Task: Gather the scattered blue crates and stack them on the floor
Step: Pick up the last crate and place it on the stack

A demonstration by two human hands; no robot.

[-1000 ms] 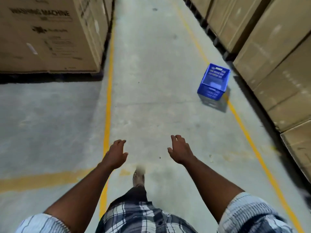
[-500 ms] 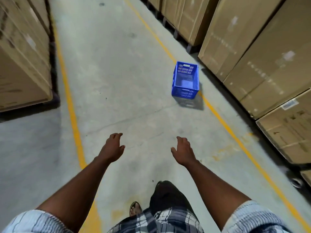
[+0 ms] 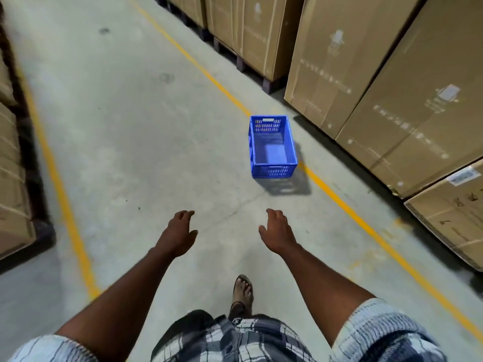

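One blue crate stands upright and empty on the concrete floor, on the yellow line at the right side of the aisle. Both my arms reach forward below it. My left hand is open with fingers spread and holds nothing. My right hand is also open and empty, a short way in front of the crate's near end and not touching it. No other crate shows.
Tall cardboard boxes on pallets line the right side, close behind the crate. More boxes stand at the left edge. Yellow floor lines mark the aisle. My sandalled foot steps forward on the floor.
I have walked nearer and turned right: the crate has grown larger and come closer to my hands. Both hands stay open and raised in front.
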